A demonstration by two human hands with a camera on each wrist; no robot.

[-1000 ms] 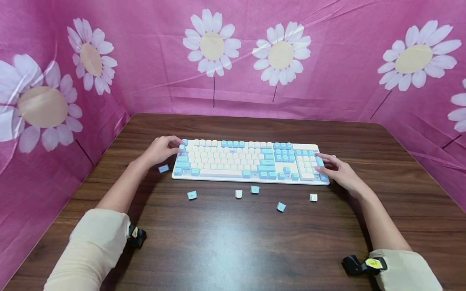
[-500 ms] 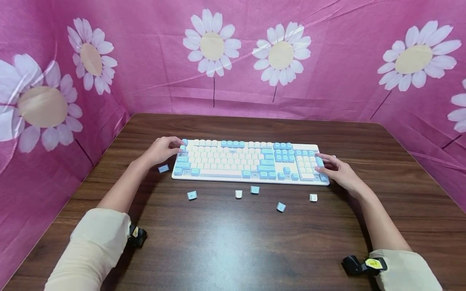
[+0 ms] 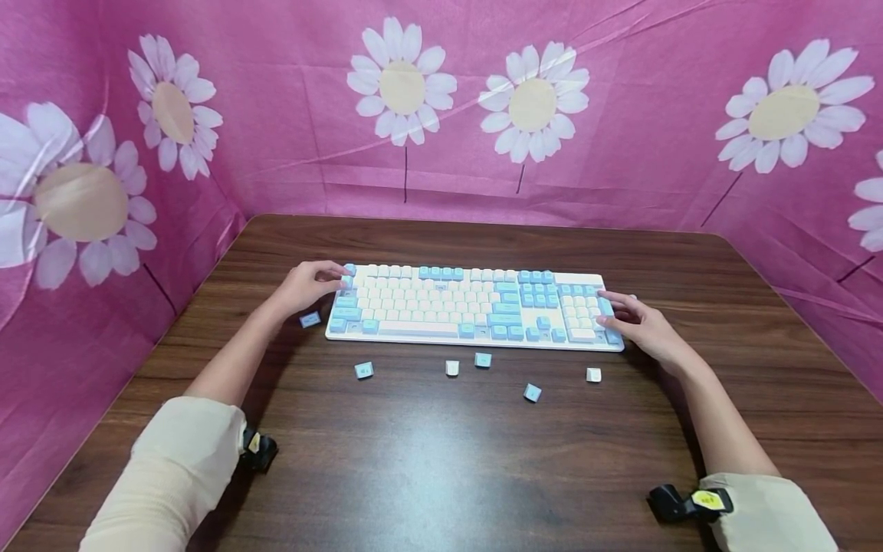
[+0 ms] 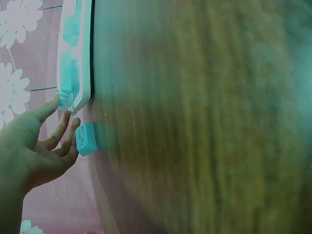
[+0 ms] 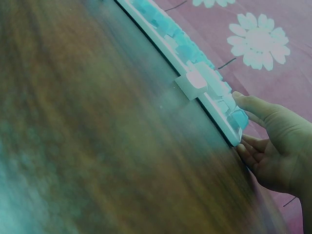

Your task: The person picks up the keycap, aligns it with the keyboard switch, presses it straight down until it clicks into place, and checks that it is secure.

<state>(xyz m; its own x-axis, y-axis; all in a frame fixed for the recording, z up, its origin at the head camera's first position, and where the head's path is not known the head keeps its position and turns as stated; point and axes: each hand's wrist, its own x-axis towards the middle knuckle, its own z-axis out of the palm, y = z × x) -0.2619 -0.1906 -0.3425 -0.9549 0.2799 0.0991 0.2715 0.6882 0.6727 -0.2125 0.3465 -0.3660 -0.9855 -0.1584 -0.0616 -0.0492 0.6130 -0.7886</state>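
A white and light-blue keyboard (image 3: pixel 428 329) lies flat across the table. My left hand (image 3: pixel 306 286) holds its left end, with thumb and fingertips at the upper-left keys. In the left wrist view the thumb (image 4: pixel 48 108) lies at the keys while the other fingers curl by the keyboard's end. My right hand (image 3: pixel 645 326) grips the right end, thumb over the number pad and fingers along the side. Near the left wrist lies a loose blue keycap (image 3: pixel 310 320). In front are more loose keycaps, including a white keycap (image 3: pixel 452 368) and a blue keycap (image 3: pixel 363 370).
Other loose keycaps lie before the keyboard: a blue keycap (image 3: pixel 483 359), another blue keycap (image 3: pixel 533 392) and a white keycap (image 3: pixel 594 374). The brown wooden table (image 3: pixel 414 475) is bounded by a pink cloth (image 3: pixel 276 92) with daisies at the back and sides.
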